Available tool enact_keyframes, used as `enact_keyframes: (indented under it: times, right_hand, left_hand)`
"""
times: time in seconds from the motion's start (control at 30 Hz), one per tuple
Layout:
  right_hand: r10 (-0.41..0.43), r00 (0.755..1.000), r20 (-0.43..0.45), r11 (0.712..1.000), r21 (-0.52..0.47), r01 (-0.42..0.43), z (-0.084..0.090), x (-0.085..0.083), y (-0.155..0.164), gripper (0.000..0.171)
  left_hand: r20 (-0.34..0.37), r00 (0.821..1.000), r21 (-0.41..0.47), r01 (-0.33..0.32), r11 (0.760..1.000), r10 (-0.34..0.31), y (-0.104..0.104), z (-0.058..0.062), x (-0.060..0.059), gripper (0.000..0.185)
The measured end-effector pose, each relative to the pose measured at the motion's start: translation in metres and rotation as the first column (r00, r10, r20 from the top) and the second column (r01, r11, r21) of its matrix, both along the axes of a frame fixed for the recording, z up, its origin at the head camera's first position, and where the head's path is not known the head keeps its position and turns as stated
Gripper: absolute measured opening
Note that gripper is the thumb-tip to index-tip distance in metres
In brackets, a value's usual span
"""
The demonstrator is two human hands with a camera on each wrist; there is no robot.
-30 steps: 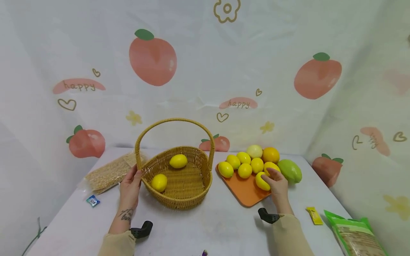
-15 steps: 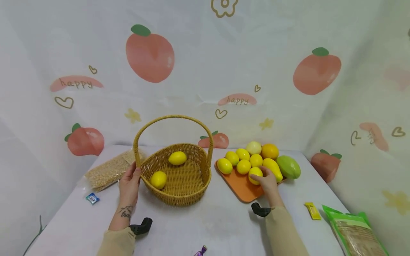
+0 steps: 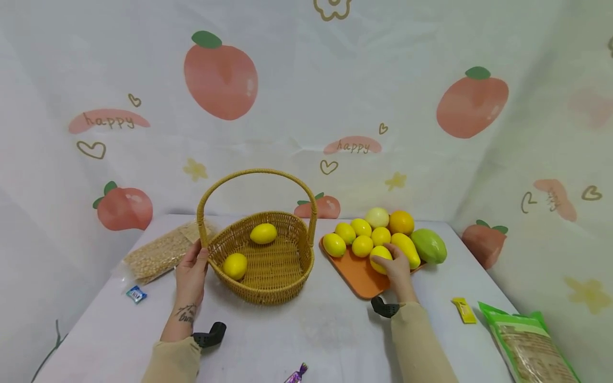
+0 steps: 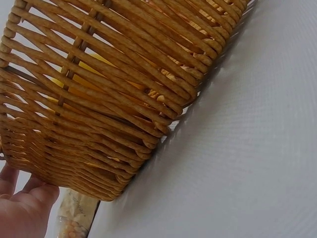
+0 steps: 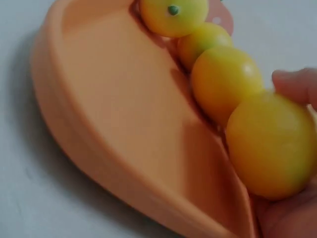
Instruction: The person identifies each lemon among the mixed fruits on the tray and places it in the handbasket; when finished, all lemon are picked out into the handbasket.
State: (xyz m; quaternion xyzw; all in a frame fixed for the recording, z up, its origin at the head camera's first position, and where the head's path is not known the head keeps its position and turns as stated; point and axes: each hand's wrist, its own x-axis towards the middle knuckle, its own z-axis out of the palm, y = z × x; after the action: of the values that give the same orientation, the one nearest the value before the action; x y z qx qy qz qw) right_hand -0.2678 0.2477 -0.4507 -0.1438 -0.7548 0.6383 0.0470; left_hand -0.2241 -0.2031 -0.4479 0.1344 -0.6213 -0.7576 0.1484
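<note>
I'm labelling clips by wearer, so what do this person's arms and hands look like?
Both arms wear plain beige sleeves, left and right. A black, bent piece sits at each cuff, left and right. Dark handwritten-style lettering marks the left forearm, not clearly legible. The left hand and right hand wear no gloves.

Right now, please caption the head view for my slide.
Left hand touching basket, right hand holding a yellow fruit at the orange tray.

Head view overlooks basket [image 3: 274, 266] and tray [image 3: 358, 274], wrist views closer.
</note>
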Motion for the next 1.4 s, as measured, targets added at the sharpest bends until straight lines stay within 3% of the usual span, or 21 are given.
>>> enact_keyframes:
  times: [0.23, 0.37, 0.47, 0.63, 0.77, 0.83, 0.93, 1.27, 1.4]
  right_hand:
    - [0.087, 0.992, -0.088, 0.995, -0.033, -0.09, 0.02, 0.006, -0.005, 0.059]
    - [0.207, 0.962, -0.181, 0.971, -0.079, -0.224, 0.04, 0.014, -0.025, 0.056]
    - [0.336, 0.9, -0.277, 0.921, -0.103, -0.376, 0.053, 0.02, -0.044, 0.053]
    - [0.536, 0.747, -0.393, 0.787, -0.086, -0.611, 0.063, 0.027, -0.084, 0.052]
    - [0.636, 0.657, -0.405, 0.704, -0.045, -0.709, 0.066, 0.024, -0.119, 0.053]
    - [0.666, 0.631, -0.397, 0.677, -0.031, -0.735, 0.067, 0.019, -0.137, 0.053]
    - [0.692, 0.623, -0.364, 0.667, -0.008, -0.745, 0.07, 0.009, -0.161, 0.052]
    - [0.71, 0.665, -0.23, 0.682, -0.009, -0.731, 0.07, -0.022, -0.202, 0.05]
    - [0.717, 0.653, -0.244, 0.672, -0.005, -0.74, 0.067, -0.022, -0.205, 0.051]
  left_hand:
    - [0.002, 1.0, -0.001, -0.004, 1.0, 0.004, 0.001, 0.002, -0.001, 0.055]
    - [0.004, 1.0, -0.008, 0.0, 1.0, 0.0, 0.001, 0.003, -0.001, 0.055]
    - [0.001, 1.0, -0.003, -0.009, 1.0, 0.009, 0.001, 0.004, -0.002, 0.055]
    - [-0.001, 1.0, 0.007, -0.019, 1.0, 0.019, 0.002, 0.003, -0.002, 0.054]
    - [0.001, 1.0, -0.006, -0.014, 1.0, 0.014, 0.003, 0.002, -0.002, 0.054]
    - [-0.004, 1.0, -0.004, -0.016, 1.0, 0.016, 0.003, 0.003, -0.002, 0.054]
    - [-0.004, 1.0, -0.006, -0.02, 1.0, 0.02, 0.002, 0.004, -0.003, 0.054]
    - [-0.005, 1.0, -0.007, -0.018, 1.0, 0.018, -0.001, 0.002, -0.002, 0.054]
    - [-0.006, 1.0, 0.009, -0.019, 1.0, 0.019, 0.0, 0.001, -0.001, 0.053]
